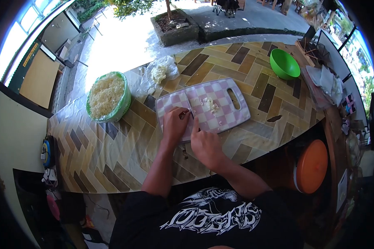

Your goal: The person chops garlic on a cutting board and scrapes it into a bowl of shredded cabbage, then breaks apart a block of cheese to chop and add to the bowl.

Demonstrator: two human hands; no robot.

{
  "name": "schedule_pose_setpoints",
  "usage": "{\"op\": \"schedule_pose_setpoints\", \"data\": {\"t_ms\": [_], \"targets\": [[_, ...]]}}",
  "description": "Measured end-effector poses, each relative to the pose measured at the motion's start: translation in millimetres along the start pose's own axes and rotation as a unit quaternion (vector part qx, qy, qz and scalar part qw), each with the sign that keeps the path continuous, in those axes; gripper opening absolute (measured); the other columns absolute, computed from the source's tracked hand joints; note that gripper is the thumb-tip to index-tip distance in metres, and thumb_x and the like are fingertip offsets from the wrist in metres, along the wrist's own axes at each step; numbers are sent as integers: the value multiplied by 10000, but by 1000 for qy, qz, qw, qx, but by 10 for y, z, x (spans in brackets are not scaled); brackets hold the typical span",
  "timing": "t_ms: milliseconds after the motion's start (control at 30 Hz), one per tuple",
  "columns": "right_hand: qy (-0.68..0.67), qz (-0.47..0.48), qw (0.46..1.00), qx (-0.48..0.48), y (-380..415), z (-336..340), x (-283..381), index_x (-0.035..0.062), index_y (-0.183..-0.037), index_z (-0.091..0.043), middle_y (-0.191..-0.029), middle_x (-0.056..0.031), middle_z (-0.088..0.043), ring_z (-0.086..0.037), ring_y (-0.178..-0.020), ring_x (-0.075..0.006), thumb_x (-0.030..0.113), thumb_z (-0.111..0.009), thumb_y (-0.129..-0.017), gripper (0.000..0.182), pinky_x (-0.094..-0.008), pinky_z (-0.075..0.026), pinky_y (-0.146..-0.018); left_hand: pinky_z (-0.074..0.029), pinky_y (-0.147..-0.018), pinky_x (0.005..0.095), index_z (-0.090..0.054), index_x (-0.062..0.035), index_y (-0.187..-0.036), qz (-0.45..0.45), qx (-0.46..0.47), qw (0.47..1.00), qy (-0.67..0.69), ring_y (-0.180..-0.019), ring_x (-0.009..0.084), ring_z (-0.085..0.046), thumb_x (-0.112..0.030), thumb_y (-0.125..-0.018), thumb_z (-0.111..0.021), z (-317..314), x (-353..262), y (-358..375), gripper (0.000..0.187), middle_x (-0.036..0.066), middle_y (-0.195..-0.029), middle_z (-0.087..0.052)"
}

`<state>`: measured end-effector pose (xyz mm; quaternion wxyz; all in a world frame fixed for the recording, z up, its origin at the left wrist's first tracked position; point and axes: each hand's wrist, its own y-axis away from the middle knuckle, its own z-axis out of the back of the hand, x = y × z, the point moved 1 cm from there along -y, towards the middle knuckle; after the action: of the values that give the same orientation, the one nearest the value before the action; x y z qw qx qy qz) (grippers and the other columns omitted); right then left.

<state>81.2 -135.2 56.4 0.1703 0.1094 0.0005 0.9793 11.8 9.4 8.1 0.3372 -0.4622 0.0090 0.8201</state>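
A pink-and-white checkered cutting board [232, 120] lies on the table in front of me. On its left half, my left hand [176, 123] is closed with curled fingertips; what they pinch is mostly hidden. Close beside it, my right hand [205, 145] grips a knife [190, 107], its thin blade showing as a line across the board and its handle covered by my fingers. My right index finger stretches along the knife. Small chopped pale pieces [212, 106] lie in a loose pile right of the blade, with a few bits scattered around.
A green basket [122, 108] heaped with pale shreds [107, 93] stands at the left. Behind the board lies a plastic bag [166, 68] with pale pieces. A green bowl [284, 64] sits at the far right. An orange round lid [312, 166] is below the table's right edge.
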Motion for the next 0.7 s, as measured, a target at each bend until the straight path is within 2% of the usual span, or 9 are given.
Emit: {"op": "schedule_pose_setpoints", "data": {"t_ms": [167, 267, 467, 567, 600, 700], "targets": [[-3, 1, 998, -68, -217, -263, -86, -123, -1571, -407, -787, -181, -760, -778, -718, -339, 102, -596, -941, 695, -462, -640, -681, -596, -847, 415, -804, 16, -999, -10, 19, 1000, -1, -911, 361, -764, -119, -868, -785, 54, -34, -22, 189, 185, -980, -785], [31, 30, 996, -72, -114, -247, -169, -107, -1566, -434, -772, -169, -761, -786, -702, -306, 118, -601, -965, 664, -424, -648, -652, -588, -892, 416, -808, 7, -1009, -93, 45, 994, -39, -966, 361, -755, -112, -854, -784, 117, 0, -61, 197, 176, -996, -790], [-2, 31, 1000, -1, 377, 32, -450, 37, -1613, -455, -751, -157, -741, -774, -700, -337, 99, -588, -957, 672, -474, -634, -650, -581, -926, 408, -811, -7, -1020, -31, 47, 998, 6, -993, 339, -756, -100, -859, -778, 66, 80, -57, 189, 169, -1033, -796], [-38, -13, 999, 1, 469, 100, -658, 92, -1643, -413, -740, -188, -722, -740, -680, -399, 129, -613, -946, 726, -539, -608, -662, -577, -927, 410, -816, -18, -1032, -19, 80, 997, 14, -989, 334, -757, -121, -881, -777, 81, -58, -49, 187, 171, -1048, -797], [-46, -19, 999, 6, 468, 115, -699, 98, -1645, -412, -735, -186, -721, -738, -676, -398, 130, -614, -948, 726, -539, -606, -658, -576, -930, 411, -817, -21, -1034, -15, 92, 995, 19, -988, 335, -756, -124, -886, -775, 79, -83, -51, 185, 171, -1050, -797], [-54, -27, 998, 13, 459, 149, -755, 117, -1650, -409, -728, -178, -716, -732, -663, -392, 138, -619, -950, 732, -536, -602, -646, -563, -949, 421, -820, -25, -1037, -95, 96, 991, -8, -1005, 336, -751, -126, -897, -769, 61, -99, -60, 181, 163, -1053, -797]]}}
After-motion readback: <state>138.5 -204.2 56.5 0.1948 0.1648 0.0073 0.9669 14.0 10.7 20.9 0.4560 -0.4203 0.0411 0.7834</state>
